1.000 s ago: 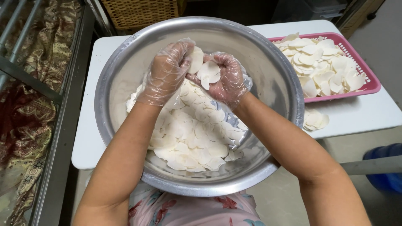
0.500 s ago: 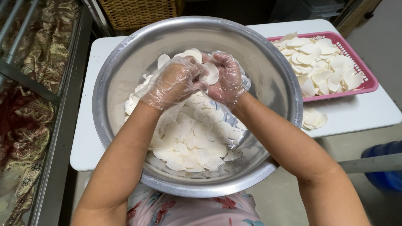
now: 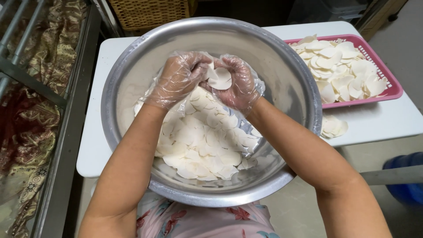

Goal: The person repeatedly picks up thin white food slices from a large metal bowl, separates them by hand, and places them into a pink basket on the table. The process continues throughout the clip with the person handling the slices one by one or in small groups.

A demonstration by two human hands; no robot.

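A big steel bowl (image 3: 132, 75) rests on a white table, tipped toward me, and holds a heap of thin white slices (image 3: 202, 145). Both my hands wear clear plastic gloves and hover together above the heap. My right hand (image 3: 240, 86) cups a small stack of white slices (image 3: 219, 77). My left hand (image 3: 178, 79) is curled against that same stack, fingertips touching it from the left.
A pink plastic basket (image 3: 394, 90) with more white slices stands on the table (image 3: 374, 123) at the right, and a few loose slices (image 3: 332, 128) lie beside it. A wicker basket (image 3: 150, 11) is behind; a metal rack with patterned cloth at the left; a blue container (image 3: 403, 176) at lower right.
Both hands stayed together over the bowl. They lowered slightly and the left hand closed in tighter against the stack held in the right hand.
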